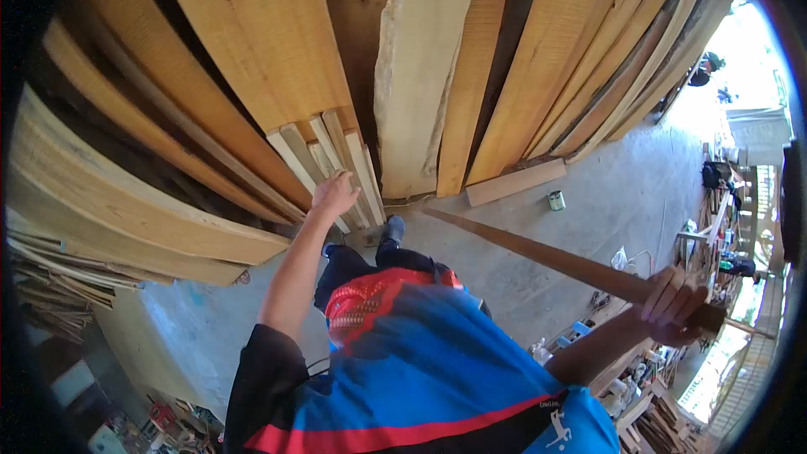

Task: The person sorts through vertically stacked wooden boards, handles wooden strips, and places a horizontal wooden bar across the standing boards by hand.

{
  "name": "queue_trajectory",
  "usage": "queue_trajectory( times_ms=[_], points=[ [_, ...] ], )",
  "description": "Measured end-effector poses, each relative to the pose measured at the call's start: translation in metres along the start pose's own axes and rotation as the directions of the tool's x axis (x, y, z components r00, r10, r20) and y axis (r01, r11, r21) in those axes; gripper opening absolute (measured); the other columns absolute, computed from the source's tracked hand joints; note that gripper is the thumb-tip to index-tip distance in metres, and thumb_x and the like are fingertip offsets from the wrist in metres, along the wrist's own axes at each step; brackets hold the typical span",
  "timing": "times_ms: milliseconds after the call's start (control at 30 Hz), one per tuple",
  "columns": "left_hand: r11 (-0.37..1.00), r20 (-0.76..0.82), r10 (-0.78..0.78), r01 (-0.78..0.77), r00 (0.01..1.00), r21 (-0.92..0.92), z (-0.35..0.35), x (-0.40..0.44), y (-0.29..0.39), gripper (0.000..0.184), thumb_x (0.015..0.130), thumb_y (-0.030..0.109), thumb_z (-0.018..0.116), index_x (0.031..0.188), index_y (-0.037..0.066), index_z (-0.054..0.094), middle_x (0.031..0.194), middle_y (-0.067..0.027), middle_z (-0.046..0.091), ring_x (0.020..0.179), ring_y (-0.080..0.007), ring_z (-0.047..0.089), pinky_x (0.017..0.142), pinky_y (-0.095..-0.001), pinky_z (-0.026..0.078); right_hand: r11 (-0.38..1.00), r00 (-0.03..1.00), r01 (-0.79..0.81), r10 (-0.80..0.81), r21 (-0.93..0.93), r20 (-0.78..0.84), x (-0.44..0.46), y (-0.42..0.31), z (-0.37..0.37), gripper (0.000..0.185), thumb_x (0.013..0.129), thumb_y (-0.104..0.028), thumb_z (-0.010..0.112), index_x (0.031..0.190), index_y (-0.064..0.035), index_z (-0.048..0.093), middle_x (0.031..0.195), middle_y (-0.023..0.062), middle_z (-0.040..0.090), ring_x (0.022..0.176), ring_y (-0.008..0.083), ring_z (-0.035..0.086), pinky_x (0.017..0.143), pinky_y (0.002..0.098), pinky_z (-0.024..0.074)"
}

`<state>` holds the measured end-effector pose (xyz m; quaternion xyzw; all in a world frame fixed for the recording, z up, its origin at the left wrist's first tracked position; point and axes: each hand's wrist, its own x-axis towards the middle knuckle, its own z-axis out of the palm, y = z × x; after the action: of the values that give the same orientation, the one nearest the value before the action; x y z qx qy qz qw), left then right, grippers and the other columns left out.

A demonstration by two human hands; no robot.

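At the middle left, my left hand (334, 193) is at a group of short wooden strips (345, 155), its fingers curled against them. Which strip lies in the fingers is hard to make out. These strips stand upright, leaning on a wide plank (265, 34). Out to the right, my right hand (672, 307) is wrapped round one end of a long brown wooden board (538, 252). That board slants across the view, its far end near the floor by the leaning planks.
Tall planks (424, 67) lean in a row along the wall. A short wooden board (517, 182) and a small can (556, 200) are on the concrete floor (605, 219). More timber (55, 286) is stacked at left. Tools and scraps clutter the right side.
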<state>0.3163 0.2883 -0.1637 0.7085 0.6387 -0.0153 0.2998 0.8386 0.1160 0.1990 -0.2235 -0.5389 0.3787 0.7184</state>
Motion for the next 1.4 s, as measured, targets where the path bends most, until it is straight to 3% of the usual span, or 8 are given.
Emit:
queue_trajectory(
  times_ms=[167,233,300,467,567,1167,1267,1400],
  points=[
    [0.93,0.196,0.093,-0.156,0.976,0.333,0.042,0.084,0.017,0.06,0.088,0.028,0.062,0.142,0.007,0.046,0.16,-0.0079,0.027,0.121,-0.0302,0.056,0.098,-0.0418,0.05,0.987,0.928,-0.126,0.084,-0.094,-0.362,-0.042,-0.016,0.027,0.035,0.089,-0.028,0.062,0.11,-0.0018,0.05,0.068,0.0034,0.047,0.052,0.0109,0.037,0.068,0.0292,0.0485],
    [0.843,0.263,0.055,-0.186,0.963,0.505,0.07,0.115,0.014,0.072,0.086,0.022,0.061,0.15,0.005,0.034,0.162,-0.0061,0.022,0.113,-0.0279,0.06,0.089,-0.04,0.053,0.98,0.952,-0.158,0.117,-0.124,-0.284,-0.048,-0.014,0.022,0.042,0.089,-0.027,0.061,0.119,-0.0015,0.048,0.067,0.0025,0.043,0.05,0.0114,0.032,0.062,0.0303,0.0457],
    [0.782,0.224,-0.039,-0.11,0.974,0.614,0.08,0.127,0.015,0.077,0.085,0.022,0.061,0.153,0.006,0.028,0.163,-0.0055,0.021,0.111,-0.0281,0.061,0.085,-0.0397,0.053,0.954,0.721,-0.135,-0.09,-0.267,-0.687,-0.069,-0.011,0.031,0.045,0.089,-0.028,0.061,0.122,-0.0006,0.046,0.066,0.0025,0.042,0.05,0.0117,0.033,0.055,0.0302,0.0408],
    [0.762,0.149,-0.081,-0.035,0.985,0.646,0.089,0.123,0.026,0.087,0.082,0.023,0.061,0.156,0.007,0.018,0.164,-0.0063,0.018,0.107,-0.0285,0.063,0.08,-0.0396,0.053,0.945,0.933,-0.252,0.18,-0.209,-0.312,-0.071,-0.012,0.006,0.028,0.085,-0.023,0.067,0.096,-0.0041,0.05,0.062,0.003,0.047,0.043,0.011,0.044,0.044,0.0296,0.0493],
    [0.809,0.116,0.011,-0.077,0.993,0.583,0.102,0.13,0.004,0.09,0.081,0.024,0.062,0.157,0.007,0.016,0.164,-0.0078,0.017,0.106,-0.0288,0.064,0.081,-0.0399,0.053,0.929,0.917,-0.299,0.217,-0.217,-0.335,-0.069,0.0,0.004,0.031,0.089,-0.026,0.065,0.085,-0.0085,0.04,0.057,0.0023,0.037,0.042,0.0122,0.033,0.038,0.0255,0.0353],
    [0.931,0.217,-0.136,0.05,0.967,0.361,0.094,0.126,0.014,0.096,0.082,0.025,0.065,0.156,0.003,0.008,0.165,-0.0106,0.01,0.104,-0.0304,0.067,0.085,-0.0427,0.055,0.924,0.814,-0.317,0.151,-0.212,-0.56,-0.07,0.043,-0.007,0.027,0.08,-0.026,0.065,0.081,-0.0111,0.042,0.053,0.0003,0.035,0.042,0.0133,0.035,0.04,0.0279,0.0371],
    [0.974,0.028,0.109,-0.112,0.994,0.198,0.094,0.111,0.003,0.085,0.084,0.031,0.066,0.151,0.0,0.024,0.161,-0.0123,0.022,0.105,-0.0361,0.064,0.086,-0.0446,0.054,0.929,0.884,-0.33,0.241,-0.168,-0.4,-0.063,0.051,-0.007,0.026,0.086,-0.022,0.06,0.081,-0.0098,0.037,0.057,0.0016,0.034,0.049,0.0129,0.033,0.044,0.0257,0.0327],
    [1.0,-0.574,-0.014,-0.002,0.819,-0.028,0.064,0.087,-0.022,0.058,0.086,0.032,0.068,0.129,-0.002,0.047,0.139,-0.0206,0.043,0.109,-0.0381,0.058,0.091,-0.0444,0.049,0.917,0.859,-0.357,0.249,-0.176,-0.447,-0.059,0.062,-0.001,0.024,0.086,-0.021,0.058,0.08,-0.0102,0.037,0.057,0.0018,0.032,0.05,0.0128,0.031,0.045,0.0262,0.0316]
  ],
)
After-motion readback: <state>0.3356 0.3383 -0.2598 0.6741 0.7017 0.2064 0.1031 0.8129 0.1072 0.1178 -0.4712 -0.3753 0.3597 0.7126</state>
